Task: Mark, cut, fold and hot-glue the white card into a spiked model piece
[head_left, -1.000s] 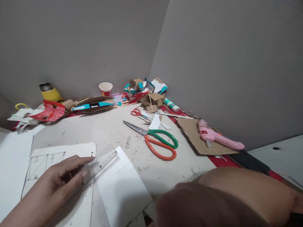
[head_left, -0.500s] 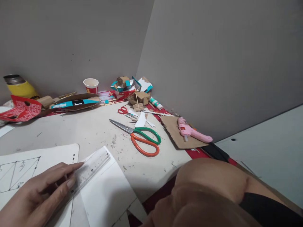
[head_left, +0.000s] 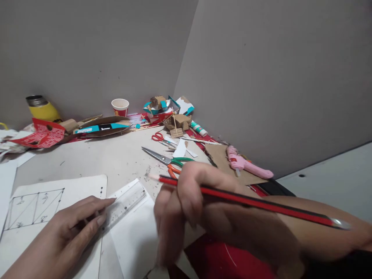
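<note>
1. I see my left hand (head_left: 66,228) pressing flat, fingers spread, on a clear plastic ruler (head_left: 123,203) that lies slantwise across white paper sheets (head_left: 135,240). It grips nothing; it only pins the ruler down.

2. My right hand (head_left: 197,205) is closed around a red-and-black striped pencil (head_left: 247,201). The pale tip points left, just above the ruler's far end, and the metal cap trails off to the right. The hand is blurred, so I cannot be sure the tip is clear of the paper.

3. To the left of the ruler sits a white card with a pencilled grid of triangles (head_left: 35,209), partly under my left wrist.

4. Beyond my right hand lie large scissors with green and orange handles (head_left: 168,161), their handles mostly hidden behind my knuckles. Further back are small red scissors (head_left: 158,136), a pink glue gun (head_left: 247,164) on a brown cardboard piece (head_left: 221,159), a red-and-white paper cup (head_left: 120,106) and a yellow flask with a steel neck (head_left: 43,110).

5. Risks, as I judge them: the ruler is held only near one end, so sideways pressure from the pencil could swing its free end and skew a line. The loose sheets overlap, so the top one may slide under my palm. The open scissor blades are close to my right hand, and a careless sweep could catch them.
</note>
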The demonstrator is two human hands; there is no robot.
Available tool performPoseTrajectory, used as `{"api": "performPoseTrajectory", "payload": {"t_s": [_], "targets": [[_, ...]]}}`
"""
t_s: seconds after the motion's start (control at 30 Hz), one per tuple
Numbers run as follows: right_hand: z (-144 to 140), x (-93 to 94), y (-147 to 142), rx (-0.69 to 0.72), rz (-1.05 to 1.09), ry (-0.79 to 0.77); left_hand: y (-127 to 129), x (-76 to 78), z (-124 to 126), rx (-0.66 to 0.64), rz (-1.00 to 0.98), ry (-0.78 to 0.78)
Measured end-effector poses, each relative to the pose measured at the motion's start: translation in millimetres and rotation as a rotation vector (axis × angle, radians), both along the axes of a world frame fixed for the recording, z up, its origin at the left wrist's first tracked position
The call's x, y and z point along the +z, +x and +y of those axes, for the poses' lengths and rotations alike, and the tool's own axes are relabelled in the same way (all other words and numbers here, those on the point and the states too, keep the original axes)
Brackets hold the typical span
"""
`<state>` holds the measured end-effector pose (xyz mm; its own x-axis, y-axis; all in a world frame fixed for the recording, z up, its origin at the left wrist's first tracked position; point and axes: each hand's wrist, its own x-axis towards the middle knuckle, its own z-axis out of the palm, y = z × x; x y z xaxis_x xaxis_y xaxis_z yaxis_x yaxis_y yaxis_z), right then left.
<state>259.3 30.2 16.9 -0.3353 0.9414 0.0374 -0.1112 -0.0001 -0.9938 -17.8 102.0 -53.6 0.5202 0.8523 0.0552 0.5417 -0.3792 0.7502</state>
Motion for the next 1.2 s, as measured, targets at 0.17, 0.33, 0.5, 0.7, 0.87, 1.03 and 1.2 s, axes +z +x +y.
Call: {"api": "performPoseTrajectory", "payload": {"t_s": [0.17, 0.33, 0.5, 0.7, 0.87, 1.03, 1.2], "targets": [[18.4, -25.2, -4.4, -0.040, 0.339, 0.015, 1.7, 7.5, 0.5, -0.082, 0.025, 0.125], [31.8, -66.4, -4.4, -0.108, 0.284, -0.056, 0.3, 6.0, 0.9, -0.111, 0.107, 0.115], [38.7, -84.5, -10.7, -0.201, 0.335, -0.088, 1.4, 11.5, 2.2, -0.138, 0.142, 0.171], [41.4, -84.4, -15.2, -0.330, 0.325, -0.181, 5.1, 20.4, 5.7, -0.151, 0.182, 0.197], [46.5, -82.2, -13.7, -0.394, 0.277, -0.225, 9.3, 17.8, 9.0, -0.167, 0.226, 0.160], [50.5, -82.7, -12.6, -0.374, 0.259, -0.265, 10.6, 10.6, 9.2, -0.137, 0.222, 0.116], [51.1, -81.0, -13.9, -0.378, 0.244, -0.265, 7.2, 7.1, 9.9, -0.157, 0.225, 0.106]]}}
